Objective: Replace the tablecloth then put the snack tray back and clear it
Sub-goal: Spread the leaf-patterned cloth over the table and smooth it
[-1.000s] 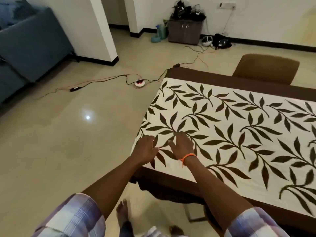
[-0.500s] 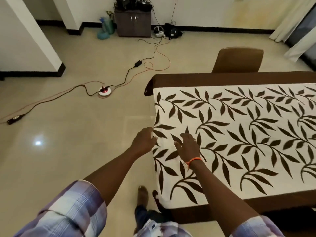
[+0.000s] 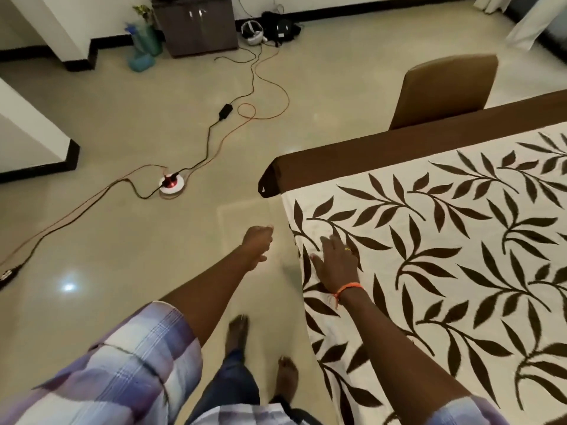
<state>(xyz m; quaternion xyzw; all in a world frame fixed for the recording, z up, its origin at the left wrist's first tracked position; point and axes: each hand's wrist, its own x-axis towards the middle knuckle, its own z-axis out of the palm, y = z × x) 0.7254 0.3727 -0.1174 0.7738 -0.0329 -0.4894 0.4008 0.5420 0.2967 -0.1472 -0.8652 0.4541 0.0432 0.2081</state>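
A white tablecloth [image 3: 445, 271] with a dark brown leaf print and a brown border lies spread over the table, its left end hanging over the edge. My right hand [image 3: 336, 260], fingers straight, presses flat on the cloth near that left edge. My left hand [image 3: 257, 242] hovers over the floor just left of the cloth, fingers loosely curled and holding nothing. No snack tray is in view.
A brown chair [image 3: 445, 90] stands behind the table. Cables run across the tiled floor to a round white power hub [image 3: 172, 186]. A dark cabinet [image 3: 196, 24] and green bottles [image 3: 144, 47] sit by the far wall. My bare feet [image 3: 237, 332] are below.
The view swung right along the table's end. My left hand has come off the cloth's edge and now hangs over the floor. My right hand stays pressed on the cloth.
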